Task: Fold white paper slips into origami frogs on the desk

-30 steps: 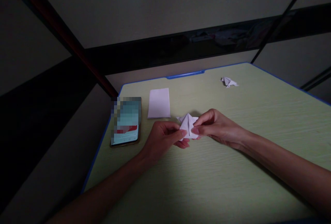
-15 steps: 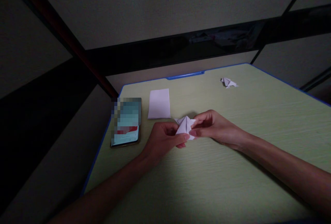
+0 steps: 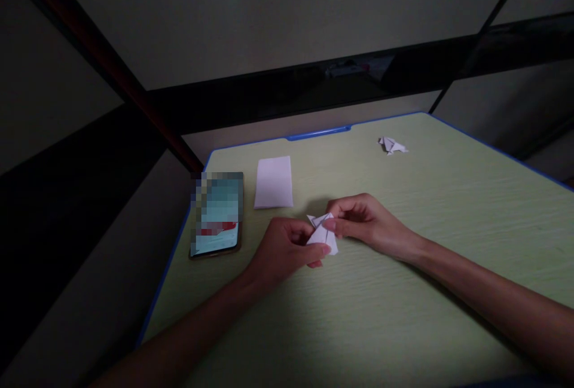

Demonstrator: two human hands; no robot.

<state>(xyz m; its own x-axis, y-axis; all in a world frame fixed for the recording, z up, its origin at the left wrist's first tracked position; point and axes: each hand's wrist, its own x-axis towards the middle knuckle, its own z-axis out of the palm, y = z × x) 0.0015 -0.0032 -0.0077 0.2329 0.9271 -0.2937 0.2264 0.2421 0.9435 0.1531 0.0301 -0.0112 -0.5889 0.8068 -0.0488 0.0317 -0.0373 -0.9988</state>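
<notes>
A small white folded paper piece (image 3: 323, 234) is held just above the green table (image 3: 403, 292) near its middle. My left hand (image 3: 287, 250) pinches its lower left side, thumb on top. My right hand (image 3: 365, 223) pinches its upper right corner with thumb and forefinger. Both hands are closed on the paper, and part of it is hidden behind my fingers.
A phone (image 3: 217, 214) with a lit screen lies at the table's left edge. A flat white sheet (image 3: 274, 182) lies beside it. A finished folded paper figure (image 3: 391, 146) sits at the far right. A blue rim (image 3: 318, 133) runs round the table; the surroundings are dark.
The paper piece has come down and turned, its point now lower and flatter toward the table. Both hands moved slightly nearer me while keeping their pinch.
</notes>
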